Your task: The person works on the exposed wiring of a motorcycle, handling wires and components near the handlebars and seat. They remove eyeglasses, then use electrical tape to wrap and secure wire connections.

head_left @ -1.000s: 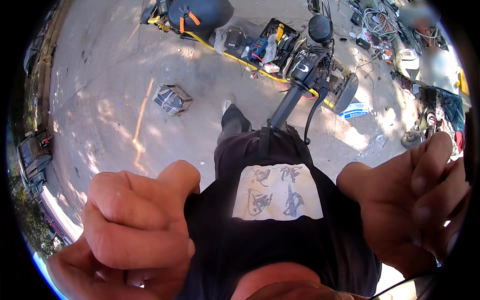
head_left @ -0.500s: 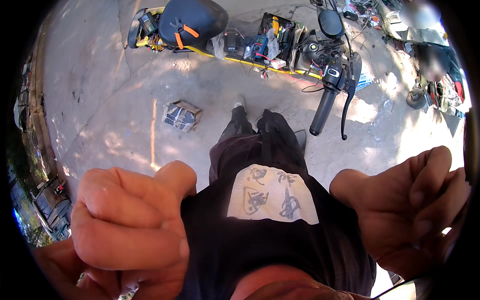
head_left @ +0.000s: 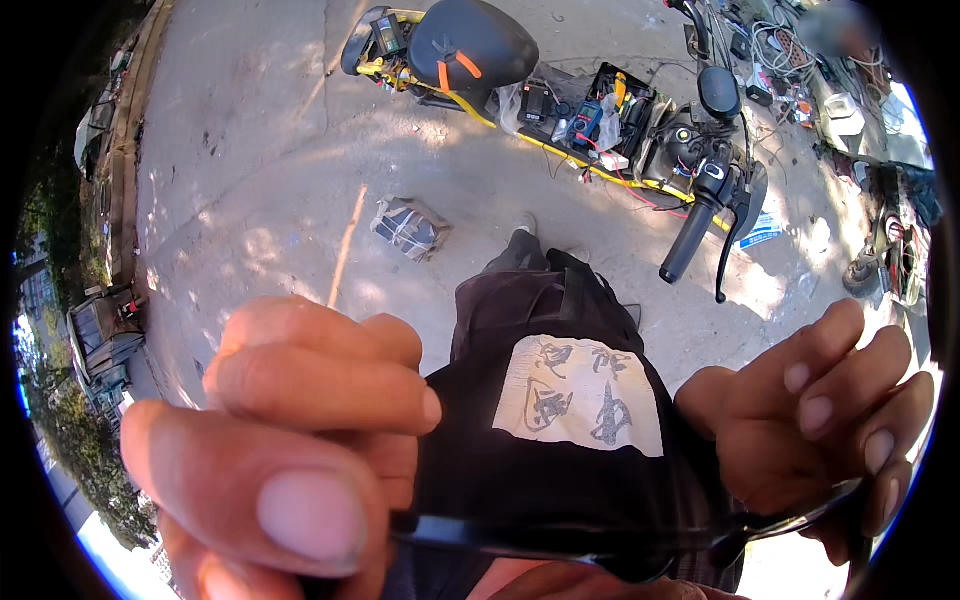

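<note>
My left hand (head_left: 300, 430) is large and close on the left, its thumb and fingers pinched on the end of a thin black frame. The frame looks like a pair of glasses (head_left: 600, 540), crossing low in front of my dark shirt; its lower part is cut off. At the right, my right hand (head_left: 810, 430) has its fingers curled at the other end of the glasses. A white patch (head_left: 580, 395) with dark handwriting lies on my shirt.
Ahead stands a yellow-edged electric scooter (head_left: 540, 140) with a black seat (head_left: 480, 45), orange-handled pliers (head_left: 458, 70), a blue multimeter (head_left: 585, 122) and a handlebar grip (head_left: 688, 245). A taped package (head_left: 410, 228) sits on the ground. Cables and parts clutter the right (head_left: 785, 50).
The black glasses have come into view between my hands. My left hand has turned, showing its thumb, and the right fingers have shifted. The scooter and ground have moved rightward in view.
</note>
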`<state>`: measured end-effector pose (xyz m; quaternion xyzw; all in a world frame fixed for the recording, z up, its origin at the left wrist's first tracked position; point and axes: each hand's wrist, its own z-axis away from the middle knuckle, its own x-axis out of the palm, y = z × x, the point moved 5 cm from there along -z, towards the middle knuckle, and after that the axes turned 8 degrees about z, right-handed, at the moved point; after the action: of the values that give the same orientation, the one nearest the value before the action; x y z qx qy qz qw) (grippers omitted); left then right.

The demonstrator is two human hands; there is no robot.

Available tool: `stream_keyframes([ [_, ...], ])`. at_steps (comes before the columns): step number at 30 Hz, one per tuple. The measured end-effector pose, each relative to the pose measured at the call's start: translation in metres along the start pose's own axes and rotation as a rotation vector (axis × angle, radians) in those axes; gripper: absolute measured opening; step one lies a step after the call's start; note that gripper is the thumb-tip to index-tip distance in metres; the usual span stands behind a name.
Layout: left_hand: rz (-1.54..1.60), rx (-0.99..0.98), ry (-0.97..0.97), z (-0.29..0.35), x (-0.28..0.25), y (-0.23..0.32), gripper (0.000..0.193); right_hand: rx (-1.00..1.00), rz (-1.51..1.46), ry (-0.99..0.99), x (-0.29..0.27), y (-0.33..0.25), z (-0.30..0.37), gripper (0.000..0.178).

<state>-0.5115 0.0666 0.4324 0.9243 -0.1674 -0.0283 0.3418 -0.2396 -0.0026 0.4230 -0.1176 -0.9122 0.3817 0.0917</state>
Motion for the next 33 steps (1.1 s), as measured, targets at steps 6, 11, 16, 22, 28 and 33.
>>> stream_keyframes([
  [6,-0.077,-0.259,0.019,0.053,0.022,-0.040,0.033,0.176,0.116,0.146,0.004,0.055,0.033,0.038],
  [11,0.058,-0.786,0.204,0.108,0.016,-0.121,0.015,0.718,0.170,0.058,-0.003,0.137,0.068,0.028],
  [16,0.426,-1.149,0.264,0.152,-0.013,-0.254,0.014,0.814,0.486,0.020,-0.014,0.196,0.082,0.038],
  [22,0.161,-1.271,0.419,0.182,-0.103,-0.469,0.020,0.595,1.249,0.101,-0.055,0.201,0.106,0.042],
  [28,0.037,-1.380,0.712,0.191,-0.192,-0.631,0.015,0.672,1.553,0.080,-0.049,0.198,0.128,0.048],
  [33,-0.061,-1.443,0.681,0.194,-0.242,-0.683,0.026,0.745,1.614,0.214,-0.035,0.211,0.127,0.059],
])
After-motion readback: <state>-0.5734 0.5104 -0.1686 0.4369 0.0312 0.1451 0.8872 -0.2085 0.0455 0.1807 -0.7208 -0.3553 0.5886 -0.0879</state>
